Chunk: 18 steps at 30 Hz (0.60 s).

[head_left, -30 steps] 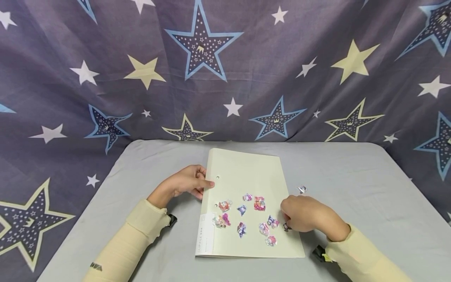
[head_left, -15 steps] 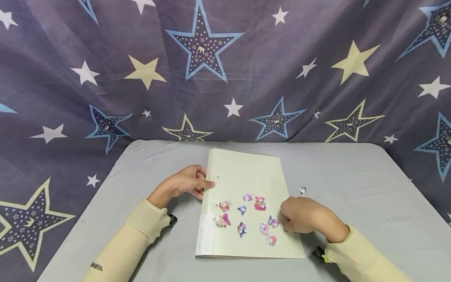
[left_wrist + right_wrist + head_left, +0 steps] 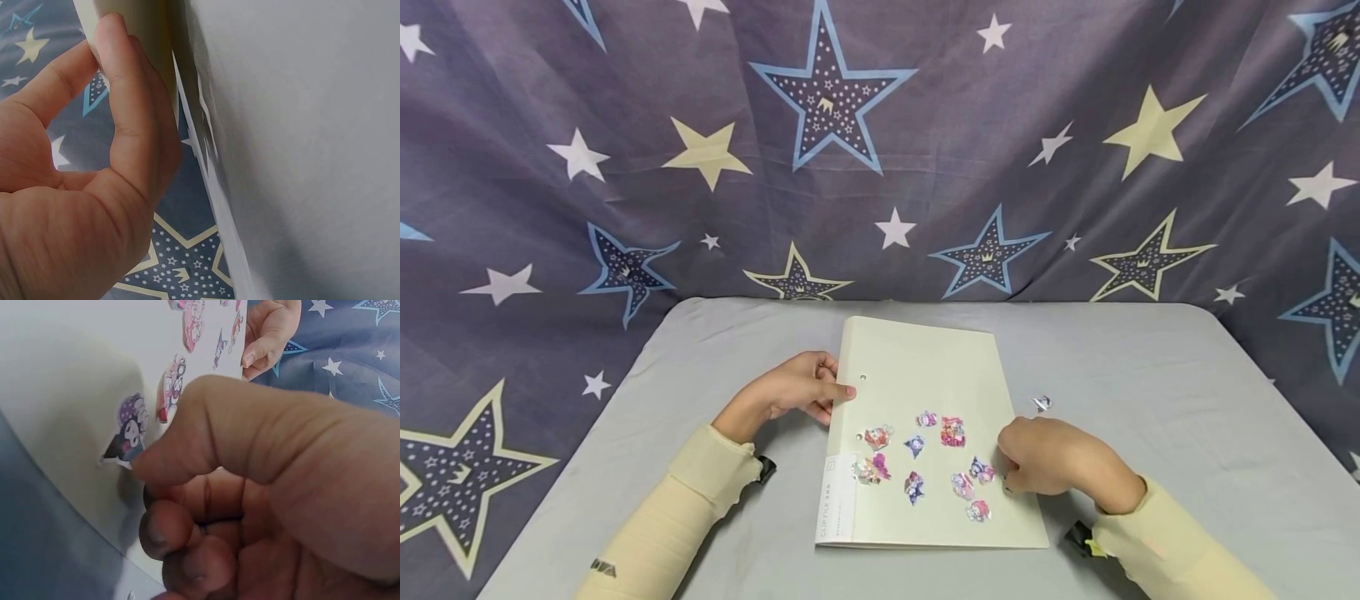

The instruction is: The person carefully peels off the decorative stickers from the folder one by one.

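A cream clip file point(image 3: 925, 358) lies closed on the grey-covered table, several shiny cartoon stickers scattered over its lower half. At its spine, my left hand point(image 3: 797, 387) holds the edge, with the thumb on the cover; in the left wrist view the fingers point(image 3: 134, 112) lie against the spine. By the file's right edge, my right hand point(image 3: 1045, 454) pinches a small sticker point(image 3: 130, 428) of a dark-and-purple figure at the thumb tip. The sticker is close over the cover, and the hand hides nearly all of it from the head view.
One loose silver sticker point(image 3: 1042, 403) lies on the grey cloth point(image 3: 1120, 358), beyond my right hand. Stuck on the file are a pink square sticker point(image 3: 952, 432) and others around it. A star-patterned curtain point(image 3: 880, 150) hangs behind the table.
The sticker at my right fingertips showed beneath the hand a second ago and is now almost covered, as the fingers have shifted slightly. My left hand and the file stay in place.
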Each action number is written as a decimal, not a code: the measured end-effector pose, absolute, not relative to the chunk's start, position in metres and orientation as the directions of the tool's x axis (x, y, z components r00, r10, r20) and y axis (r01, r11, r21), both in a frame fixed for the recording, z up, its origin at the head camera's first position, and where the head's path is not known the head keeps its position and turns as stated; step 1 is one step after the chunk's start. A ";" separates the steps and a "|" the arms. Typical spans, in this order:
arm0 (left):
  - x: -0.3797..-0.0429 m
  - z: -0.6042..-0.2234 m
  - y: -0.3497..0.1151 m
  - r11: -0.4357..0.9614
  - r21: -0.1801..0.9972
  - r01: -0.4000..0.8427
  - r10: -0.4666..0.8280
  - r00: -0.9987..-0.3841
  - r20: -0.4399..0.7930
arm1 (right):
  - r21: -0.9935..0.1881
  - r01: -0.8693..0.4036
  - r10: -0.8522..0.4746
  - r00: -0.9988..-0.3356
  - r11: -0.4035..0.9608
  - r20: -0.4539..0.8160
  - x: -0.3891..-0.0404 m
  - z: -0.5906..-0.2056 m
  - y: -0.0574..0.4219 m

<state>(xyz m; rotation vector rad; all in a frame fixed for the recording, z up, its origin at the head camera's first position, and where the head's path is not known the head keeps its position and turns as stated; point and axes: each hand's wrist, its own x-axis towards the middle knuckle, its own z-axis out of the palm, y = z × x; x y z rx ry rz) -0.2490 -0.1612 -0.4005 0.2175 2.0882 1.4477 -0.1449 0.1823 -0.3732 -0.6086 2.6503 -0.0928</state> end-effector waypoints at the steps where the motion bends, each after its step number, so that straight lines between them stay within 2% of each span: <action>1: -0.249 -0.401 -0.161 0.397 0.898 -0.190 0.444 -0.817 -0.369 | -0.155 -0.405 -0.433 -0.816 0.901 -0.384 -0.145 -0.373 0.182; 18: -0.248 -0.398 -0.161 0.394 0.898 -0.197 0.439 -0.818 -0.372 | -0.173 -0.398 -0.434 -0.816 0.901 -0.382 -0.142 -0.365 0.184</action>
